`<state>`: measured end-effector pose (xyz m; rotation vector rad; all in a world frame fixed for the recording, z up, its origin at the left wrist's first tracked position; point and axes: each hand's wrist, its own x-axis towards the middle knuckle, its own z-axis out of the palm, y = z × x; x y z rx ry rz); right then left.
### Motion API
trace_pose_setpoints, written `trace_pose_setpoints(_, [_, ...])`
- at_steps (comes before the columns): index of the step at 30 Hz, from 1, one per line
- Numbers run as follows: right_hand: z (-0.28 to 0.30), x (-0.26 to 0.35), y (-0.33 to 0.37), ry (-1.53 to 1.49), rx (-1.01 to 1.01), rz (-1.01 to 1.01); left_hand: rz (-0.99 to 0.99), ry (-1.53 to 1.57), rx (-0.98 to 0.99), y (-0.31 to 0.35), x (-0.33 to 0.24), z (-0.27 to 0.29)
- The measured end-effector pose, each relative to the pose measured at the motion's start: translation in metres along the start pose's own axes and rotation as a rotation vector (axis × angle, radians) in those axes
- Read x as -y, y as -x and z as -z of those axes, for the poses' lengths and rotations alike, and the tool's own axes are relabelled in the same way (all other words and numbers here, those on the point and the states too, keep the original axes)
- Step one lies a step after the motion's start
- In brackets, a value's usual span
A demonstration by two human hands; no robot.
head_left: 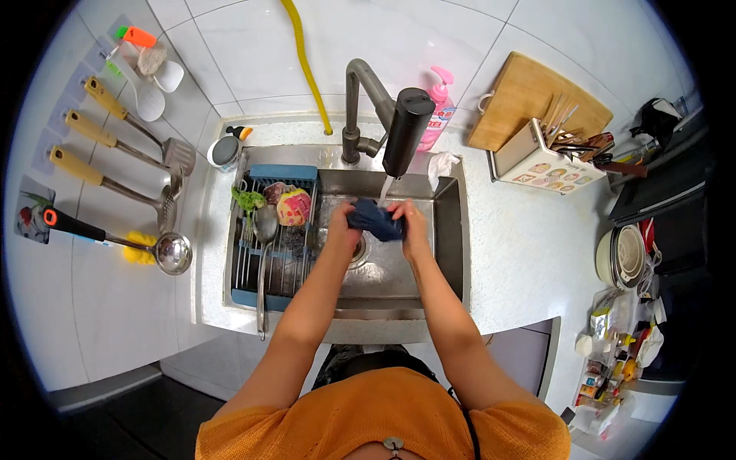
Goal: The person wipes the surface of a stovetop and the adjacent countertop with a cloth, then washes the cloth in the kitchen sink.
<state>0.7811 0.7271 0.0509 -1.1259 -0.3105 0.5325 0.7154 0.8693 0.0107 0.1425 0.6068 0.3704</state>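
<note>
Under the dark grey faucet (408,126), a thin stream of water (385,191) falls onto a bunched dark blue cloth (376,220). My left hand (342,224) grips the cloth's left end, fingers closed. At the right end, my right hand (413,225) is closed on it too, just beside the stream. Both hands are over the wet steel sink (383,287), above its drain, which my left wrist partly covers. The cloth is slightly blurred, and its folds hide some of my fingertips.
A blue-ended drain rack (284,173) spans the sink's left side, holding a long metal ladle (265,230), greens and a colourful sponge. A pink pump bottle (438,107), a white rag (441,166), a knife holder (537,157) and a cutting board stand around. Utensils hang left.
</note>
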Motion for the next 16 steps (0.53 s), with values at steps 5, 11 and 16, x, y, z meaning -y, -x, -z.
trace_pose_setpoints(5, [-0.005,-0.014,0.016,-0.067,-0.118,-0.631,-0.170,0.063,-0.060,0.009,-0.002,-0.021])
trace_pose_setpoints(11, [-0.003,-0.021,0.005,-0.203,-0.043,-0.694,-0.110,0.036,0.155,0.015,-0.011,-0.011])
trace_pose_setpoints(16, [-0.001,-0.015,-0.009,-0.029,-0.098,-0.398,-0.037,-0.290,0.081,0.006,-0.024,0.016])
